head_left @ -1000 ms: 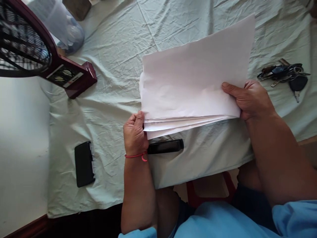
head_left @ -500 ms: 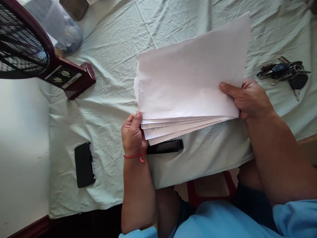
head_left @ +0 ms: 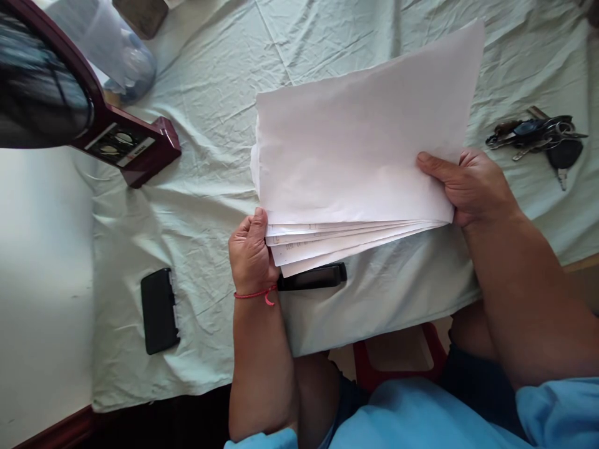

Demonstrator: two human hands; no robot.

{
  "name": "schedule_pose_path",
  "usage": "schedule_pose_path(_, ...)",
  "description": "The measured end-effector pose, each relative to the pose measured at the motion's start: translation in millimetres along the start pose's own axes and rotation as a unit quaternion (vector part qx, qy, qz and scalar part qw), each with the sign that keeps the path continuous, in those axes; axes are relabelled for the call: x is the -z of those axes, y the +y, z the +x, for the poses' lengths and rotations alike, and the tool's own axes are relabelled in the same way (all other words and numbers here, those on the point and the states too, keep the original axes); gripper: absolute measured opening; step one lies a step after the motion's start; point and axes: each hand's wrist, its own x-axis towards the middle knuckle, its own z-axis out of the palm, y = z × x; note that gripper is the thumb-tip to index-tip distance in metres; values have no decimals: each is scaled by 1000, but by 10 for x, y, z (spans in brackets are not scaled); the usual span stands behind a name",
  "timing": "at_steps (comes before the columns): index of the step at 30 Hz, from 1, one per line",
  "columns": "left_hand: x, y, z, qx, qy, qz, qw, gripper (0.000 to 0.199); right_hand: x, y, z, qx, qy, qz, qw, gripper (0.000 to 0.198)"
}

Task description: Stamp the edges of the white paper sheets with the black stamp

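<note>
Between my hands is a stack of white paper sheets [head_left: 360, 143], tilted above the cloth, its near edges fanned apart toward the left. Faint print shows on some lower sheets; the top one looks blank. My left hand [head_left: 253, 249], with a red string on the wrist, pinches the stack's near left corner. At the right side my right hand [head_left: 482, 187] grips the sheets, thumb on top and the other fingers mostly hidden underneath. A black stapler-like object [head_left: 316, 277] lies on the table beside my left wrist, partly covered by the paper and hand.
A dark red fan [head_left: 145, 146] stands at the upper left, near a translucent plastic container [head_left: 135, 65]. On the pale green tablecloth [head_left: 201, 349] lie a black phone-shaped object [head_left: 160, 312] at left and a bunch of keys [head_left: 538, 137] at right. A red stool [head_left: 437, 355] shows below the table edge.
The paper stack has shifted slightly, its far right corner moving up and right and its lower sheets fanning a little more. Both hands keep their hold. The fan's blades look more blurred.
</note>
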Motion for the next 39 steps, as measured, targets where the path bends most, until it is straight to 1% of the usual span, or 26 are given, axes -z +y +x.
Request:
schedule_pose_path(2, -10, 14, -10, 2, -8, -12, 1000, 66, -2, 1, 2, 4, 4, 8, 1000, 39)
schedule_pose_path(5, -20, 33, -22, 22, -51, -16, 998, 64, 14, 18, 30, 11, 9, 18, 1000, 35)
schedule_pose_path(8, -10, 32, -19, 41, -78, -1, 996, 64, 43, 48, 66, 17, 1, 24, 1000, 40)
schedule_pose_path(12, 0, 20, -16, 19, -59, 7, 998, 66, 53, 72, 76, 25, -7, 22, 999, 50)
schedule_pose_path(17, -25, 19, -29, 8, -65, -11, 998, 62, 37, 63, 65, 19, -6, 20, 1000, 50)
schedule_pose_path(20, -19, 0, -12, 0, -69, -23, 997, 62, 39, 61, 74, 28, -2, 25, 999, 49)
schedule_pose_path(23, 0, -26, 11, -10, -71, -24, 997, 66, 40, 61, 76, 35, -8, 26, 999, 50)
schedule_pose_path(27, 1, -55, 19, -24, -65, -22, 997, 63, 31, 51, 63, 32, -16, 25, 999, 52)
schedule_pose_path(31, -35, -71, 12, -29, -81, -23, 996, 60, 23, 34, 48, 42, -6, 32, 999, 63)
schedule_pose_path(33, -46, -74, 11, -33, -81, -35, 996, 63, 29, 35, 35, 50, -12, 32, 998, 69)
schedule_pose_path(35, -36, -77, 16, -37, -71, -43, 996, 65, 40, 47, 16, 60, -26, 21, 998, 66)
schedule_pose_path(39, 46, -87, 54, -55, -40, -21, 997, 57, 66, 79, -24, 94, -59, -4, 994, 46)
